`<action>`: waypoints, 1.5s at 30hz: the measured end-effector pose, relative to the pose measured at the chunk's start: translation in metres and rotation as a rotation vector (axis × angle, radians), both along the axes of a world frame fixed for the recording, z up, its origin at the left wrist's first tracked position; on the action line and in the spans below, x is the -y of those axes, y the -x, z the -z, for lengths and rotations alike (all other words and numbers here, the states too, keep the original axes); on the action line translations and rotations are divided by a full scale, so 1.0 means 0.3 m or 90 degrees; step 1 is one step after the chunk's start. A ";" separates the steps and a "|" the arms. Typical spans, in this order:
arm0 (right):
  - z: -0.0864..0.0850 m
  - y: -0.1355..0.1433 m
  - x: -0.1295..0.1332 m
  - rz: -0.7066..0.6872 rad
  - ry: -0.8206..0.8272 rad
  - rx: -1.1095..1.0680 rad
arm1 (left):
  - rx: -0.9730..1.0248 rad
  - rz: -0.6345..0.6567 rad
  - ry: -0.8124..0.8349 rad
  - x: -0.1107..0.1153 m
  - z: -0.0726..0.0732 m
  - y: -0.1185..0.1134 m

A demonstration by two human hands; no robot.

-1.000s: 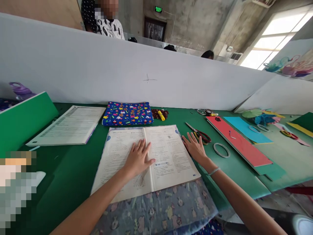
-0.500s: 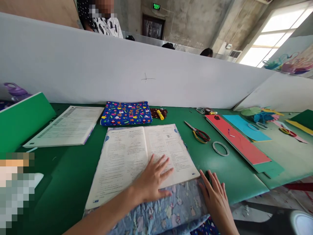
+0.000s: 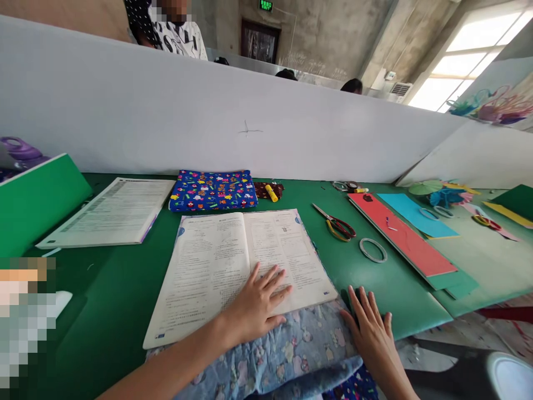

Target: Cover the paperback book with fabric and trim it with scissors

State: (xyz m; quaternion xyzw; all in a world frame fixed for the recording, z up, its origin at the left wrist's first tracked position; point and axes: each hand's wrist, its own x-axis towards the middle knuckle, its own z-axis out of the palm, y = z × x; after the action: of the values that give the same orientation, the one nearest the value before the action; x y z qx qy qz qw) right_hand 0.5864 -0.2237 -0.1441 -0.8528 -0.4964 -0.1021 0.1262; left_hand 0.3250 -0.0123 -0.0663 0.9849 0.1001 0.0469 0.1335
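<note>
An open printed workbook (image 3: 208, 266) lies in front of me, its lower edge over a grey-blue cloth with animal prints (image 3: 308, 333). My left hand (image 3: 260, 300) rests with spread fingers on the lower part of the right page, thumb reaching the cloth. At the cloth's right edge, my right hand (image 3: 370, 319) lies flat on the green table (image 3: 400, 297), fingers stretched forward and nothing held. Beyond it are scissors with red and yellow handles (image 3: 339, 226) and a grey ring (image 3: 373, 250). A blue patterned pouch (image 3: 214, 190) sits behind the workbook.
A stack of printed sheets (image 3: 112, 211) and a tilted green board (image 3: 41, 200) are on the left. Red card (image 3: 402, 236) and blue card (image 3: 416, 214) lie on the right. A yellow glue stick (image 3: 271, 193) is near the white partition (image 3: 187, 116). A person (image 3: 181, 39) is behind it.
My right hand has shifted slightly right and lies flatter, with its fingers straighter. My left hand stays on the page. The whole view has moved slightly.
</note>
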 end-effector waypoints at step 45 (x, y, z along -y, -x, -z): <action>-0.272 0.482 -0.468 -0.690 0.083 -0.040 | 0.022 -0.552 -0.137 0.032 0.094 0.649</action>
State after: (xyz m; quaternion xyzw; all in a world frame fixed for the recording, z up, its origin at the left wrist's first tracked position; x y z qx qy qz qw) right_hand 0.4417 -0.0833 -0.0625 -0.4837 -0.8660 0.0340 0.1223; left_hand 0.1302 -0.0219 -0.0945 0.8591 0.4963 0.1251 -0.0004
